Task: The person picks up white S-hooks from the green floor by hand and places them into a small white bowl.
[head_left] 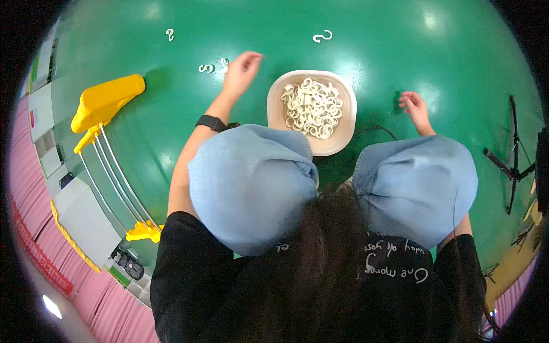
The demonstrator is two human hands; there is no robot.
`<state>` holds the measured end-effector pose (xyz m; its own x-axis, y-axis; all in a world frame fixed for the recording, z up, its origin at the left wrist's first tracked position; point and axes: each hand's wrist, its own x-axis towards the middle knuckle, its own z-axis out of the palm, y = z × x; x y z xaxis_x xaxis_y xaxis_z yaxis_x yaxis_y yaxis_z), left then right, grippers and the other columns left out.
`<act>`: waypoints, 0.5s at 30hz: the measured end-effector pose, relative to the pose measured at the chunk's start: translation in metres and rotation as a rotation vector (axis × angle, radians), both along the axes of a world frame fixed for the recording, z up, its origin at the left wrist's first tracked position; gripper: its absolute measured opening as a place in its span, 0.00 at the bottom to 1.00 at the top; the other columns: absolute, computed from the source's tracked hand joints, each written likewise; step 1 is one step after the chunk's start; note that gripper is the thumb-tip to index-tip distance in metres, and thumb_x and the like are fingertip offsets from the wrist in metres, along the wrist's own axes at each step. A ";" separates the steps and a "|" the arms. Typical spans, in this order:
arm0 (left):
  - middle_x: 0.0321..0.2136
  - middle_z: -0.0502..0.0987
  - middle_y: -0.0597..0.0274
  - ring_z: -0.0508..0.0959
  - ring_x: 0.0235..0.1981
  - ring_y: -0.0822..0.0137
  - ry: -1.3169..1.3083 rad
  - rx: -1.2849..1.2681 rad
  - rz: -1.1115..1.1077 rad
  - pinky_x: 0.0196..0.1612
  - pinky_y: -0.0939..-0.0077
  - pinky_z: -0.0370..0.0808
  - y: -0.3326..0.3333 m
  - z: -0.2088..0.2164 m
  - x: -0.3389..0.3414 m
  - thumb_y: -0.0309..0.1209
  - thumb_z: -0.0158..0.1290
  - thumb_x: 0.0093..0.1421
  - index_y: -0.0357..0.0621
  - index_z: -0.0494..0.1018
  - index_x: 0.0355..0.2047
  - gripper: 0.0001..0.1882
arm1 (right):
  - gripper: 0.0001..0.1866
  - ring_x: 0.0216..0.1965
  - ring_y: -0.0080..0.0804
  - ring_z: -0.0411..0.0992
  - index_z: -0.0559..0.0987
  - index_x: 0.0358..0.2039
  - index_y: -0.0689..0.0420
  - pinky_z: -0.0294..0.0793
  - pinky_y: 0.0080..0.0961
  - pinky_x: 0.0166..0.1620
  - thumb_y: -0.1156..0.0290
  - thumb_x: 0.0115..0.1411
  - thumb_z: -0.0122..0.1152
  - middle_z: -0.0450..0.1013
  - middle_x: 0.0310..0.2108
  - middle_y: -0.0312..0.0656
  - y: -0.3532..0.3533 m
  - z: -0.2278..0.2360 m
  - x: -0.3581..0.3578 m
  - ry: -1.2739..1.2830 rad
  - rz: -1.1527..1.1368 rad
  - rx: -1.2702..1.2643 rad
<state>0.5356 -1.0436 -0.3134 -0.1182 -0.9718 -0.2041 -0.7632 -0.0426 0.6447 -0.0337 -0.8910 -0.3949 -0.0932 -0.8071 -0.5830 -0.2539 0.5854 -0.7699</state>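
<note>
A cream plastic basin [275, 123] stands on the green floor just beyond my knees. A heap of off-white S-shaped hooks [313, 108] fills its middle. My left hand [242, 71] is above the floor to the left of the basin, slightly blurred, its fingers loosely bent with nothing visible in them. Right beside it lie some white hooks [225, 64], partly covered by the hand, and another pair of S-shaped hooks [206, 68]. My right hand [414, 108] hovers right of the basin, fingers apart and slightly curled, holding nothing visible.
Farther off on the floor lie a white hook [170, 34] at the left and another S-shaped piece [322, 36] beyond the basin. A yellow plastic object with metal rods [108, 103] stands at left. A black tripod [514, 171] is at right. A dark cable [377, 128] runs beside the basin.
</note>
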 end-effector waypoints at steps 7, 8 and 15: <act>0.54 0.64 0.46 0.66 0.53 0.44 -0.503 -0.018 0.180 0.56 0.54 0.65 -0.004 -0.067 0.059 0.49 0.59 0.52 0.59 0.70 0.53 0.28 | 0.10 0.32 0.20 0.73 0.74 0.43 0.54 0.67 0.17 0.29 0.68 0.62 0.52 0.75 0.34 0.33 0.076 0.036 -0.073 0.172 0.003 0.145; 0.54 0.64 0.46 0.66 0.53 0.44 -0.506 -0.025 0.173 0.56 0.54 0.65 -0.006 -0.071 0.063 0.49 0.59 0.52 0.59 0.70 0.53 0.28 | 0.10 0.32 0.20 0.73 0.74 0.43 0.54 0.67 0.17 0.28 0.68 0.62 0.52 0.75 0.34 0.32 0.085 0.035 -0.082 0.207 -0.037 0.171; 0.37 0.74 0.54 0.73 0.41 0.52 -0.307 -0.206 -0.046 0.46 0.62 0.71 0.006 -0.073 0.037 0.25 0.55 0.54 0.45 0.78 0.33 0.06 | 0.11 0.31 0.21 0.74 0.74 0.44 0.56 0.71 0.21 0.30 0.68 0.63 0.52 0.76 0.36 0.36 0.131 0.001 -0.095 0.230 -0.189 0.286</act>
